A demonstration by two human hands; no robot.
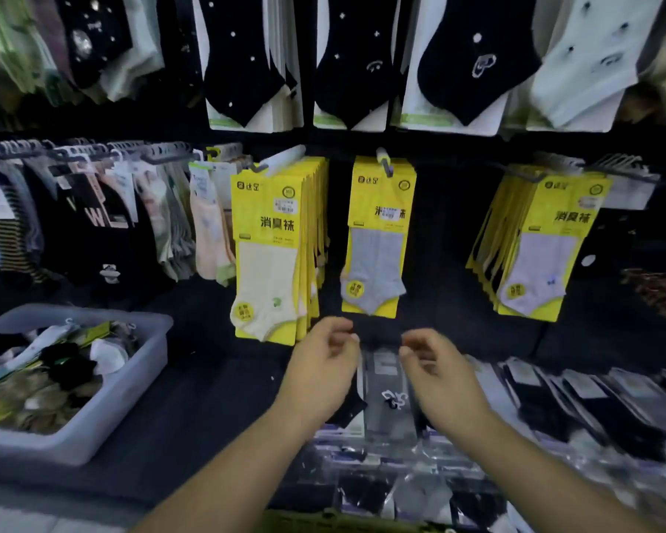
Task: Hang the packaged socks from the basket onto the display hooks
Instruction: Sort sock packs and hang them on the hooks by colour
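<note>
Left hand [323, 363] and right hand [435, 367] are hovering below the grey sock pack [377, 240], fingers loosely curled, gripping nothing. Packaged socks [54, 363] are sitting in the basket [147, 363], far left. Risk: reaching left, a forearm clipping the cream sock stack [270, 248] and knocking packs off.

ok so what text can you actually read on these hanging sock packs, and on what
"消臭袜": left yellow sock pack, large black characters.
"消臭袜": right yellow sock pack, same title.
Middle yellow sock pack: same title, but a sticker covers its middle character.
"W L": black sock hanging at left.
Corner brand logos, price stickers and round badges: too blurred to read.
</note>
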